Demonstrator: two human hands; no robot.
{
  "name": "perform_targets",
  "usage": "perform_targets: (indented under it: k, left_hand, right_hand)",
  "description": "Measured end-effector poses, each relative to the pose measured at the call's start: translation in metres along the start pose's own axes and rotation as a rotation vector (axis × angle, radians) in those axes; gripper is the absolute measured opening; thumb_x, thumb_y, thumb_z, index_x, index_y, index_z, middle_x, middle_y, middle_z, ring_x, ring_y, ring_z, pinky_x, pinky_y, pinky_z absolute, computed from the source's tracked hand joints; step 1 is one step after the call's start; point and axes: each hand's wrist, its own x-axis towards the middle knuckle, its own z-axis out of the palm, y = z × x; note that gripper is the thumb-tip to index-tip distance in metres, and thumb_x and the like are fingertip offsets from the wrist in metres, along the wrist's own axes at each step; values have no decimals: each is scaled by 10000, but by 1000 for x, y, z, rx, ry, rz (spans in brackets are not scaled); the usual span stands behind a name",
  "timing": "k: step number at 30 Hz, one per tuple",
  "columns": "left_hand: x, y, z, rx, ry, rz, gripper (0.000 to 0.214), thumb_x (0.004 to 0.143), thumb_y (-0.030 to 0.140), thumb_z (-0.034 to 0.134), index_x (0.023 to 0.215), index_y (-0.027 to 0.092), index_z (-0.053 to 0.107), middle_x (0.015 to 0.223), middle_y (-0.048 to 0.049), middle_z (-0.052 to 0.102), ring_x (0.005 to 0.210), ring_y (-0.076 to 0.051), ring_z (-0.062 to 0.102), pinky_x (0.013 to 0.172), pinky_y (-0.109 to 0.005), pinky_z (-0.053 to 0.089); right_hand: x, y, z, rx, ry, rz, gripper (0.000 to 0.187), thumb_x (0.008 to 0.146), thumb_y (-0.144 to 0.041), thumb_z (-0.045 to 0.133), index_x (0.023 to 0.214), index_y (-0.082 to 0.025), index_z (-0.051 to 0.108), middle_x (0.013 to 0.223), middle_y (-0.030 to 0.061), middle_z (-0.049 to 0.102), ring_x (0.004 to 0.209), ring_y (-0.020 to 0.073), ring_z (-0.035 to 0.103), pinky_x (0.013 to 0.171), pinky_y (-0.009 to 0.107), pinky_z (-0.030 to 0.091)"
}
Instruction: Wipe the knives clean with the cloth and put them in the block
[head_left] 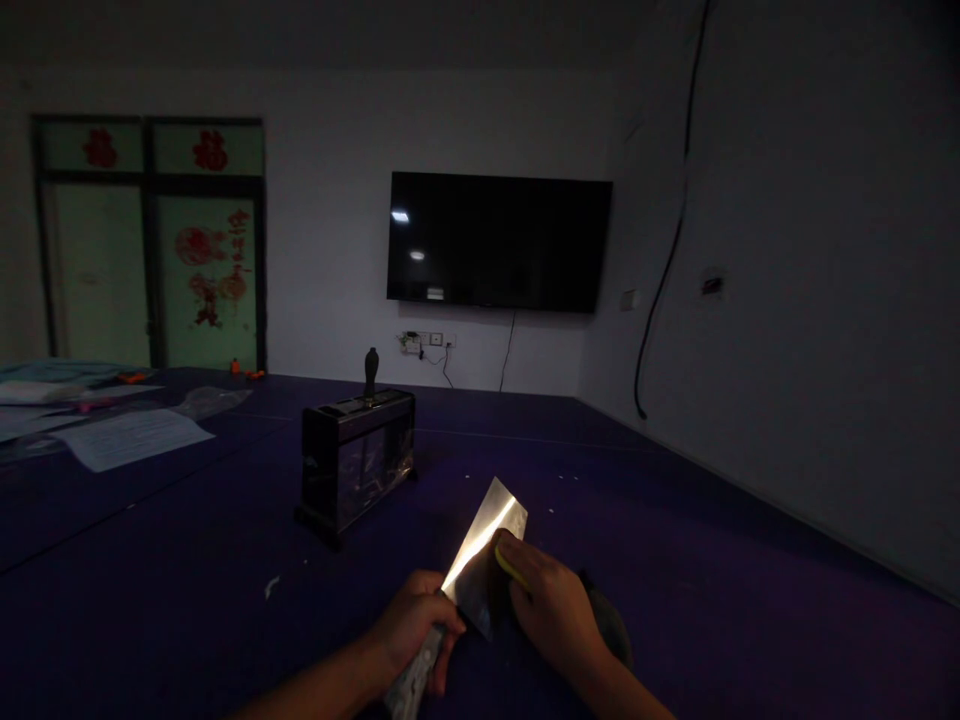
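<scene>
The left hand [416, 620] grips the mottled grey handle [421, 668] of a flat, broad metal cleaver [487, 545] over the purple tabletop [750, 590]; the right hand [556, 605] pinches a yellow-edged dark pad [511, 568] against the gleaming blade [477, 545]. Beyond stands a boxy, glossy dark case [364, 450] with a bulbous knob [371, 370]; farther off, a rectangular television [499, 242] hangs on the wall [326, 240].

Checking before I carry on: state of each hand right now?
Left hand: closed around the handle of a broad metal blade.
Right hand: closed on a yellow-edged piece, held at the blade; exact item unclear.
</scene>
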Motion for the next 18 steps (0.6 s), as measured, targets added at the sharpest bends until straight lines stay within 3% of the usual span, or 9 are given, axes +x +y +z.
perform_targets:
  k: [12, 18]
  left_hand:
    - [-1, 3, 4, -1, 70, -41, 135, 539, 175, 441, 668, 184, 404, 399, 44, 461, 228, -133, 400, 253, -202, 260]
    - [-1, 3, 4, 18, 45, -41, 109, 532, 172, 439, 640, 171, 428, 390, 39, 453, 243, -123, 412, 264, -186, 250]
  right_hand:
    - [1, -2, -4, -23, -24, 11, 561, 640, -45, 374, 1153, -203, 535, 1168, 37, 559, 1048, 167, 525, 881, 270, 414]
    - [1, -3, -4, -40, -32, 6, 562, 653, -53, 367, 1175, -198, 517, 1166, 40, 560, 1056, 158, 519, 887, 263, 406]
